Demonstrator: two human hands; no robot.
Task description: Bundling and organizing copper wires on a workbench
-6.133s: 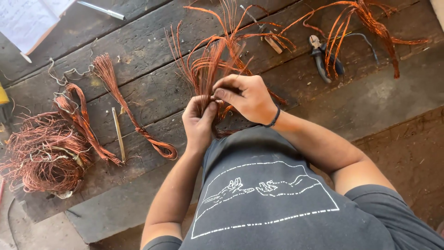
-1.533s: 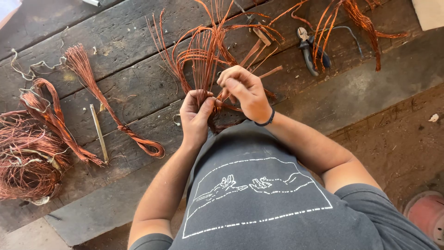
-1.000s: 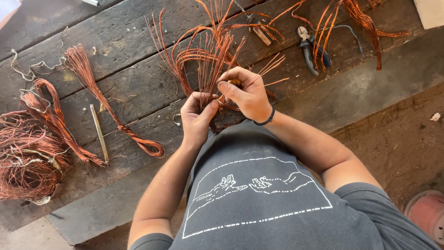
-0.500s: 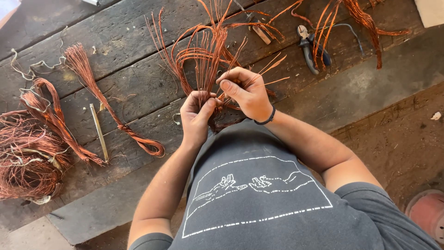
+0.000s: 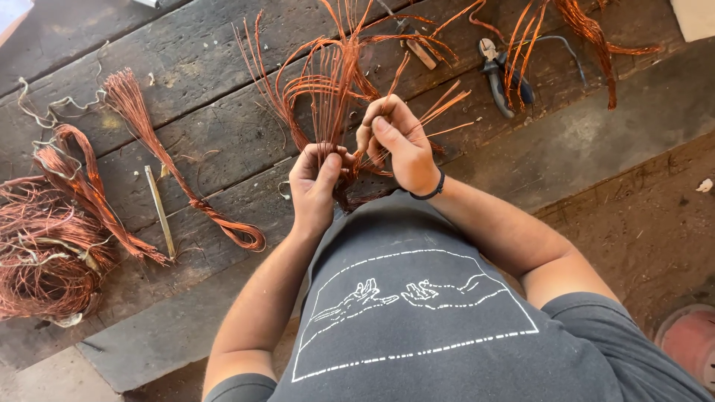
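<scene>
My left hand (image 5: 316, 182) grips the base of a bundle of copper wire strands (image 5: 328, 82) that fan upward over a dark wooden workbench (image 5: 223, 97). My right hand (image 5: 398, 141), with a dark band on its wrist, pinches a few of those strands just to the right of my left hand and bends them sideways. Their loose ends stick out to the right (image 5: 447, 112). Both hands are close together, just above my grey printed shirt.
A twisted copper strand bundle (image 5: 171, 171) and a thin metal rod (image 5: 160, 212) lie left of the hands. A tangled copper wire heap (image 5: 45, 246) sits at the far left. Blue-handled cutting pliers (image 5: 503, 74) and more copper wire (image 5: 588, 33) lie at the upper right. Dirt floor is at right.
My right hand has lifted slightly and pulled a few strands out to the right, away from the bundle. My left hand keeps its grip in the same place.
</scene>
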